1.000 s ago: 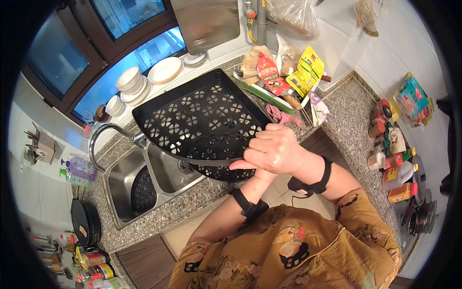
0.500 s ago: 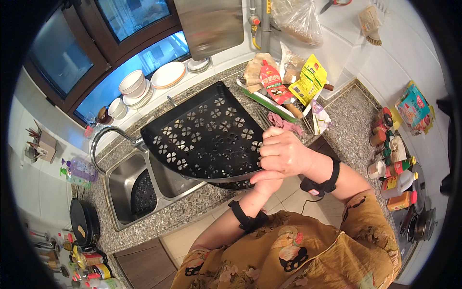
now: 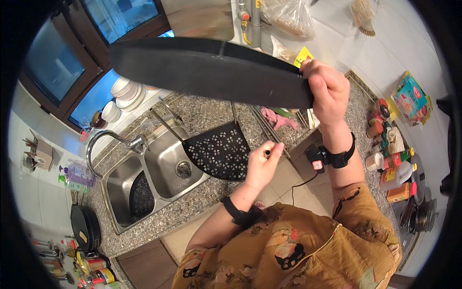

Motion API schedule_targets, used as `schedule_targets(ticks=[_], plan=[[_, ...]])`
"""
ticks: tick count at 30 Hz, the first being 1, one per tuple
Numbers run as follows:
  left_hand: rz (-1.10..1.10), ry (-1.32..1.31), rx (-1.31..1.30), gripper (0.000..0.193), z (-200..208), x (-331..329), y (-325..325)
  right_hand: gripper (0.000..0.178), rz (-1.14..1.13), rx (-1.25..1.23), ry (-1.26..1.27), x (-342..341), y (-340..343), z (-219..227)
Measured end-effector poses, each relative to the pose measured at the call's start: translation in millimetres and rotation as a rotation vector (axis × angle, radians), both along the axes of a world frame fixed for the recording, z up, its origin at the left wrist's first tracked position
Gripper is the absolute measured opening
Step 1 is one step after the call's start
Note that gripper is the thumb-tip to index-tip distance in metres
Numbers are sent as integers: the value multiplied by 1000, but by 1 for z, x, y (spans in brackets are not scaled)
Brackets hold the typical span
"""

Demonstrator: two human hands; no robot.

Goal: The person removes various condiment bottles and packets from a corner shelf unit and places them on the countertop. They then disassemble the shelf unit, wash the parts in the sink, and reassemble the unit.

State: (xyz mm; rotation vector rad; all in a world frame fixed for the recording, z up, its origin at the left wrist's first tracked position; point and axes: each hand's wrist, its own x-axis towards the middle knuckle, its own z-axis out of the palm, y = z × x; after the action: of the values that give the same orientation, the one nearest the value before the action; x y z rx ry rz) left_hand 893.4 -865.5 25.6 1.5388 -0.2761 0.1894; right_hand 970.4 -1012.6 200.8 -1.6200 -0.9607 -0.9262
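Note:
My right hand (image 3: 329, 91) grips one corner of a black corner-rack shelf (image 3: 211, 72), raised and tilted so its curved solid rim faces me. My left hand (image 3: 262, 166) is closed around a thin dark pole, whose round end shows above the fist. Beside that hand, a second black shelf (image 3: 219, 151) with clover-shaped cutouts sits partly over the counter and the right basin's edge. Two poles rise from it, including the left pole (image 3: 167, 124). A third perforated black shelf (image 3: 142, 192) lies in the left sink basin.
A double steel sink (image 3: 149, 164) with a curved faucet (image 3: 108, 135) is at left. Stacked bowls and plates (image 3: 127, 91) stand on the windowsill. Thin metal rods (image 3: 267, 125) and a pink cloth (image 3: 279, 119) lie near the counter edge. Jars and bottles (image 3: 390, 159) line the right.
My right hand has lifted the upper shelf up and away, turning it on edge. My left hand has separated from the right and now holds a pole. The lower shelf has come into view.

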Motion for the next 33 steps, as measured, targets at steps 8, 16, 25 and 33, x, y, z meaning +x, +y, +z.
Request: schedule_targets(ticks=[8,16,25,33], plan=[[-234,-120,186,54,18,-4,42,38,-59,552,775,-19,-88,-119],[715,475,385,59,-176,11,218,42,-96,1127,800,-75,-135,-129],[452,1003,-238,26,-180,32,223,37,-149,1058,834,-100,-147,-148],[563,837,-252,21,-135,-44,250,35,-59,934,927,-88,-136,-156]])
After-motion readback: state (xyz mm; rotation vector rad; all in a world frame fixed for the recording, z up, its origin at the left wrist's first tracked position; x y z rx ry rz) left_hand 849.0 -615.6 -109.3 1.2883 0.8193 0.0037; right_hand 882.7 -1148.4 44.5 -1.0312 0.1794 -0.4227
